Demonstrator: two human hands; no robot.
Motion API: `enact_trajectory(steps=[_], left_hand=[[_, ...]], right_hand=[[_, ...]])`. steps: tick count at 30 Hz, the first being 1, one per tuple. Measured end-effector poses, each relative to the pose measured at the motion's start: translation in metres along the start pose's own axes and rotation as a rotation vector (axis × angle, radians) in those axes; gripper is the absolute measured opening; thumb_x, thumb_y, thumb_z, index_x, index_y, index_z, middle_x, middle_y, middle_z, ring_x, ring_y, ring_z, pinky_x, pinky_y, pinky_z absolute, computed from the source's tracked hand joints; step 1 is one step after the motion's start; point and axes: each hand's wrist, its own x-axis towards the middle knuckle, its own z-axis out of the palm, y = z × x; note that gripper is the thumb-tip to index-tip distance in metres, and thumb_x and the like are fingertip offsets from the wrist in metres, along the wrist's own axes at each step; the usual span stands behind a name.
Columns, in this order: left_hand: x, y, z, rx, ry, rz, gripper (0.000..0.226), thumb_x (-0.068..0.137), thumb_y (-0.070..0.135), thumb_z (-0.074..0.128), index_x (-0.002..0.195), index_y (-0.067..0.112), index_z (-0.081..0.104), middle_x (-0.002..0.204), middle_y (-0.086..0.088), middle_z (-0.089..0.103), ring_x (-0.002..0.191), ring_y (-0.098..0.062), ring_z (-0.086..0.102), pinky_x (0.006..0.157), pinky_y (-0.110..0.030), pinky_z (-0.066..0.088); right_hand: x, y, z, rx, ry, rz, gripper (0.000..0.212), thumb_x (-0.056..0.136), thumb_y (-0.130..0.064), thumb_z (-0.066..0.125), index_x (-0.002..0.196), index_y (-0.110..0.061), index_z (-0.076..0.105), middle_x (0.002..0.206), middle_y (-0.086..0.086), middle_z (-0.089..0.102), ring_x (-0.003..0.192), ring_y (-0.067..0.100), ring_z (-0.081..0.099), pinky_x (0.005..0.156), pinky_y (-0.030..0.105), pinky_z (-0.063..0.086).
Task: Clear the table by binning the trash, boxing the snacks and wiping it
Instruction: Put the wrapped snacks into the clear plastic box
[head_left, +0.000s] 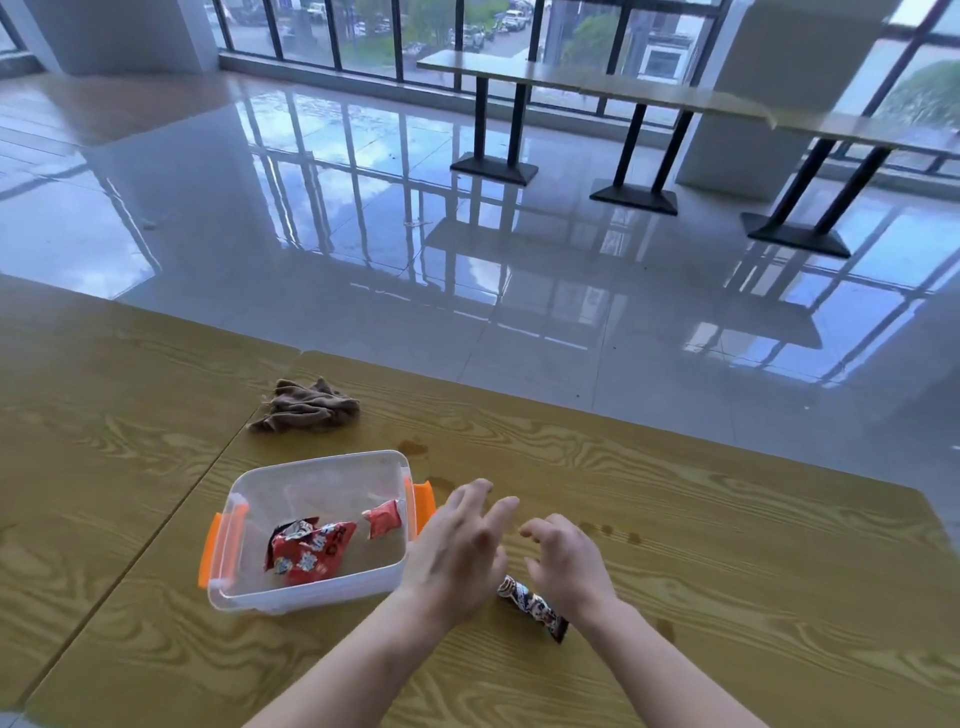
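The snack bar (531, 606) lies between two empty hands.
Left hand (457, 551) and right hand (567, 567) hover, fingers loosely spread; the bar slants under the right wrist, nearer it; box (311, 590) beside the left hand.

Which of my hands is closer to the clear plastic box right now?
Left. The left hand hovers right beside the box; the right hand is farther right, over the snack bar.

A canteen-like hall: a wood-grain worktop (701, 519) at six o'clock, long tables (675, 96) on black pedestal legs (629, 145) at one, glossy tiled floor (311, 234), tall windows (363, 36) (parked cars (471, 36) outside).
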Motion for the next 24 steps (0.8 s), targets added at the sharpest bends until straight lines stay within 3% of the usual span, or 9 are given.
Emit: enact_trajectory(steps=[4, 10, 16, 24], left_hand=[[0.001, 0.000, 0.036, 0.068, -0.190, -0.054, 0.055, 0.084, 0.017, 0.050, 0.138, 0.023, 0.041, 0.139, -0.010, 0.040, 0.127, -0.027, 0.039, 0.099, -0.038, 0.042], [-0.002, -0.013, 0.073, 0.140, -0.307, -0.298, 0.044, 0.091, 0.018, 0.049, 0.134, 0.020, 0.038, 0.119, -0.008, 0.051, 0.109, -0.027, 0.051, 0.084, -0.035, 0.048], [-0.005, -0.026, 0.093, 0.108, -0.298, -0.360, 0.039, 0.093, 0.006, 0.041, 0.130, 0.020, 0.043, 0.116, -0.006, 0.055, 0.108, -0.025, 0.054, 0.090, -0.035, 0.046], [-0.006, -0.031, 0.095, 0.055, -0.265, -0.317, 0.047, 0.092, 0.002, 0.040, 0.133, 0.024, 0.044, 0.114, -0.004, 0.054, 0.106, -0.024, 0.053, 0.086, -0.035, 0.047]], right_hand=[[-0.003, 0.014, 0.013, -0.036, -0.076, 0.013, 0.036, 0.088, -0.022, 0.060, 0.124, -0.022, 0.061, 0.116, 0.003, 0.058, 0.113, 0.023, 0.055, 0.094, 0.029, 0.044], [-0.003, 0.020, 0.036, -0.134, -0.163, 0.003, 0.038, 0.089, -0.037, 0.065, 0.124, -0.023, 0.056, 0.122, 0.002, 0.052, 0.118, 0.023, 0.048, 0.099, 0.032, 0.041], [-0.003, 0.022, 0.048, -0.141, -0.190, 0.001, 0.034, 0.089, -0.031, 0.066, 0.120, -0.021, 0.055, 0.120, 0.001, 0.051, 0.116, 0.023, 0.046, 0.098, 0.037, 0.045], [-0.002, 0.027, 0.054, -0.136, -0.191, -0.003, 0.019, 0.092, -0.020, 0.052, 0.110, -0.017, 0.058, 0.115, 0.004, 0.055, 0.113, 0.025, 0.049, 0.096, 0.038, 0.045]])
